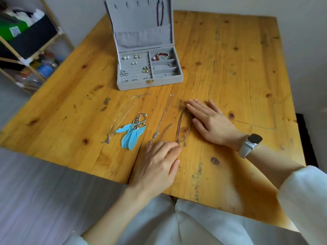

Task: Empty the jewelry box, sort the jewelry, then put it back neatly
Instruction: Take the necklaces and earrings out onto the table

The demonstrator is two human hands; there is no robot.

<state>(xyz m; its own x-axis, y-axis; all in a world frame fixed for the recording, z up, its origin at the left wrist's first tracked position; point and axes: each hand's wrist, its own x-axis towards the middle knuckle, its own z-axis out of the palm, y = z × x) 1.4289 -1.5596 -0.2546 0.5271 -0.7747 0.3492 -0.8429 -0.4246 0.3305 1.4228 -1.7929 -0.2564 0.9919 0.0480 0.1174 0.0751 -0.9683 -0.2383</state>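
The box (149, 68) sat open at the far side of the counter (230, 68), with its lid standing up. Small earrings (135, 68) lay in its left part. A red bracelet (160, 56) lay in the top slot on its right. A dark necklace (160, 13) hung inside the lid.

Nearer the person, more jewelry lay in a row on the counter, well apart from the box. From left to right there was a thin chain (122, 117), blue feather earrings (131, 133), a second chain (161, 119) and a brown cord (183, 129).

The left hand (157, 167) rested on the counter at the near end of the brown cord. Its fingers were loosely bent and its fingertips touched the cord's end. I could not tell if it pinched the cord.

The right hand (210, 121) lay flat just to the right of the brown cord, with straight fingers. It held nothing. Its fingertips were near the cord's far end. A white watch (250, 144) was on that wrist.

A shelf (28, 43) with bottles stood to the left of the counter.
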